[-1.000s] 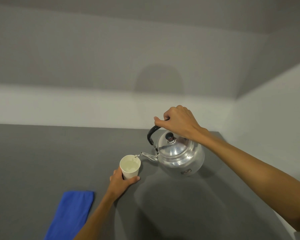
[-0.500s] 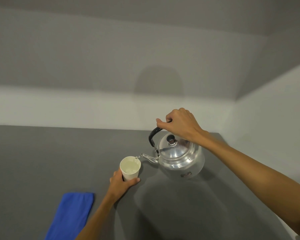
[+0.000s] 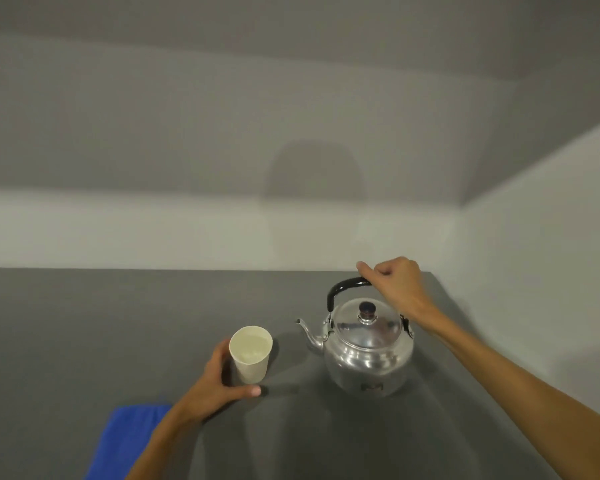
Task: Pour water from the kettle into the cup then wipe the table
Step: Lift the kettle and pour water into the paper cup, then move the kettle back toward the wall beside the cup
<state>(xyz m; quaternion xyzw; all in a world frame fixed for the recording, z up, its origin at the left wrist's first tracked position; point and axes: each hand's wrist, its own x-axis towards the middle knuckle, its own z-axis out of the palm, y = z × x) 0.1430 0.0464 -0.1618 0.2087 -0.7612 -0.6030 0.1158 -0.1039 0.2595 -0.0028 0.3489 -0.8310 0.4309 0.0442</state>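
A shiny metal kettle [image 3: 368, 355] stands upright on the dark grey table [image 3: 84, 323], its spout pointing left, clear of the cup. My right hand [image 3: 394, 284] is closed around the right end of its black handle. A white paper cup [image 3: 250, 355] with water in it stands left of the kettle. My left hand [image 3: 219, 386] wraps around the cup's lower left side. A folded blue cloth [image 3: 129, 441] lies at the near left, partly hidden by my left forearm.
The table's far edge meets a pale wall, and its right edge runs close beside the kettle along a second wall. Bare grey tabletop stretches to the left and in front of the kettle.
The kettle has swung back from its tilt over the cup and moved right, now upright on the table. The pouring stream has stopped. My left hand stays on the cup.
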